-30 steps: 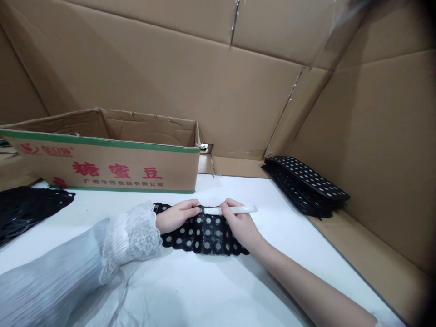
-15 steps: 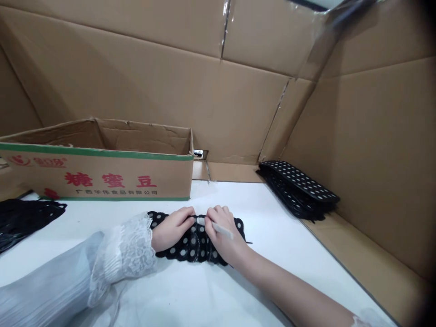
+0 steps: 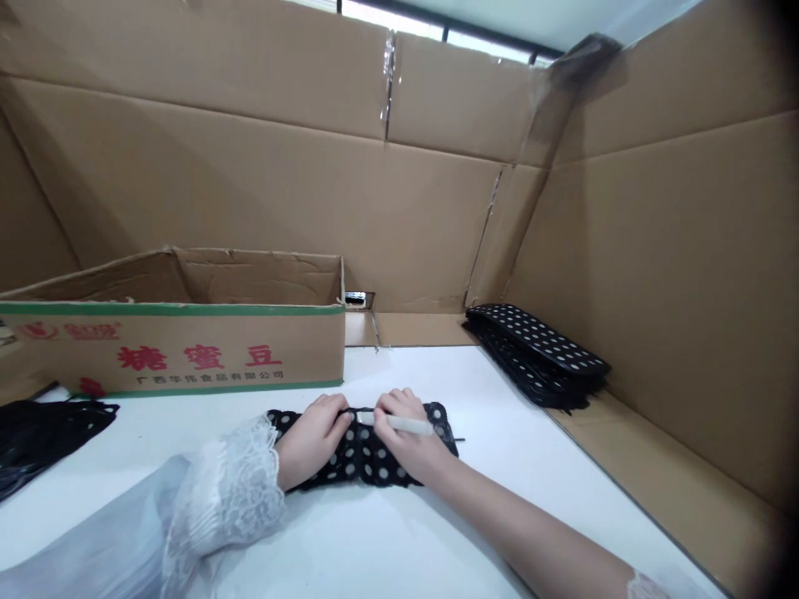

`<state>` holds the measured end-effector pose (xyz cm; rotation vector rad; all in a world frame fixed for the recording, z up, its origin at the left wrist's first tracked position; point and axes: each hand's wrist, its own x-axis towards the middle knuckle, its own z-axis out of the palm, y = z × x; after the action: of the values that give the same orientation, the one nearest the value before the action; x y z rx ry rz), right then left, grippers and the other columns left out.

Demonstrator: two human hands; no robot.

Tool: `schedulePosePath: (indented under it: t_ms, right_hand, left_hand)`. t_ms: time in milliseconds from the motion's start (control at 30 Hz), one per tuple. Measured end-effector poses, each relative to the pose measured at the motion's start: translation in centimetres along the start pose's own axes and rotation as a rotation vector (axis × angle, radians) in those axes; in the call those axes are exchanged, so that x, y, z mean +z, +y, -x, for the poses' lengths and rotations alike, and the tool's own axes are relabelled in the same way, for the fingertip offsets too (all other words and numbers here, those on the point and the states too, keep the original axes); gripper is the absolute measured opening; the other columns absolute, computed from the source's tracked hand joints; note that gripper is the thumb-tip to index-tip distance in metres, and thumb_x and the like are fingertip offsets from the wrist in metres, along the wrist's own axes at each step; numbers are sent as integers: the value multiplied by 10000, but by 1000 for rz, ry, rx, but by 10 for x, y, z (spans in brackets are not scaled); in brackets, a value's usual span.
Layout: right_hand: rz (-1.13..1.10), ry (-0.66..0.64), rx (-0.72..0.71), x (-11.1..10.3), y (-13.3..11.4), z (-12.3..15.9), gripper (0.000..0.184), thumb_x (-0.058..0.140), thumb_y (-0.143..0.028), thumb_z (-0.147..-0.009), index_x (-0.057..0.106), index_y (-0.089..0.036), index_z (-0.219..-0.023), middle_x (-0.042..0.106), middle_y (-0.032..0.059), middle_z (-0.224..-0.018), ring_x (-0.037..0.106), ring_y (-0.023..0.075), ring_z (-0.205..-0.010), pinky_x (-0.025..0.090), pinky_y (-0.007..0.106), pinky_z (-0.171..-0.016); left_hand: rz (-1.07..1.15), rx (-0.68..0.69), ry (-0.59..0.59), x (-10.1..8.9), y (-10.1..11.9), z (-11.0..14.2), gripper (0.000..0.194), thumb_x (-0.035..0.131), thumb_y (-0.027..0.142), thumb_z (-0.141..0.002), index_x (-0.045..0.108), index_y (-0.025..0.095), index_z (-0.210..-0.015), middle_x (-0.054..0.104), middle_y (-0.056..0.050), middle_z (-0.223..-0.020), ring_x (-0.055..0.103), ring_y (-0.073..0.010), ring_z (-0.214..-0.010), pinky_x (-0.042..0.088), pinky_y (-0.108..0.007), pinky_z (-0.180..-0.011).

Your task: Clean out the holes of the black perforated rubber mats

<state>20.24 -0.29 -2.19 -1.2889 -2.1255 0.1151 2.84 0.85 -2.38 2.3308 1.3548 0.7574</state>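
Right hand (image 3: 407, 441) pinches a white stick (image 3: 412, 425), left hand (image 3: 314, 443) sits on the dotted black piece (image 3: 374, 462), grip unclear, looks light and floppy so I'd hold both ends.

The left hand (image 3: 313, 441) rests on dotted black cloth (image 3: 373, 459); the right hand (image 3: 405, 441) grips a white stick (image 3: 410, 426).

Black fabric (image 3: 369, 456) with whitish dots, white tool (image 3: 409, 425), green-edged brown box (image 3: 171, 329)

Carton (image 3: 312, 349) blocks far left; tabletop (image 3: 499, 433) passable beside right grip (image 3: 407, 439).
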Motion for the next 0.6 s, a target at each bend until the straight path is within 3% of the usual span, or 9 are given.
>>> schedulePosePath:
  t_ms: [100, 200, 267, 367, 433, 533, 600]
  right_hand:
    - [-151, 125, 113, -21, 9, -4, 219, 269, -236, -854, 453, -193, -742, 506, 16, -757, 446, 153, -753, 344, 274, -669]
    - [-14, 167, 74, -38, 19, -9, 184, 292, -272, -859, 450, -178, -853, 501, 13, -678, 451, 157, -679, 336, 279, -646]
    - [197, 80, -70, -40, 24, -11, 163, 332, -241, -847, 470, -159, -876, 518, 34, -684, 457, 169, -684, 327, 300, -674]
    - [403, -190, -251, -33, 29, -10, 129, 435, -114, -761, 512, -156, -855, 554, 68, -750, 479, 183, -705, 327, 303, -656]
    - [433, -290, -249, -34, 29, -9, 313, 454, -22, -689, 513, -170, -959, 566, 69, -809, 499, 177, -713, 342, 293, -645]
    - [384, -157, -142, -59, 22, -10, 507, 388, 21, -704, 433, -207, -1155, 562, 81, -930, 524, 176, -793, 375, 306, -690]
    - [230, 121, -106, -87, 14, -11, 339, 406, -69, -778, 514, -210, -1068, 560, 81, -979, 523, 177, -873, 395, 322, -765]
  left_hand:
    - [-47, -3, 17, 2, -2, -1, 198, 290, 271, -831, 441, 181, -740, 514, -49, -794, 457, -206, -805, 354, -340, -750]
    - [-42, -29, 5, -1, -3, -2, 203, 284, 272, -831, 439, 183, -734, 516, -47, -776, 458, -205, -797, 352, -341, -742]
    - [-32, -36, -11, -3, -4, -4, 200, 288, 271, -828, 440, 183, -734, 517, -45, -774, 456, -204, -797, 349, -340, -742]
    - [-21, -36, -24, -3, -4, -5, 203, 291, 274, -825, 450, 178, -743, 521, -44, -777, 454, -205, -803, 346, -338, -744]
    - [-15, -32, -23, -2, -5, -6, 208, 290, 275, -824, 457, 177, -748, 525, -45, -781, 455, -204, -806, 346, -336, -743]
    - [-18, -21, -14, 0, -6, -5, 204, 295, 270, -819, 456, 177, -734, 526, -44, -775, 457, -201, -798, 348, -331, -738]
    - [-28, -17, -12, 1, -7, -5, 204, 296, 262, -818, 452, 177, -719, 524, -43, -760, 456, -198, -786, 350, -330, -731]
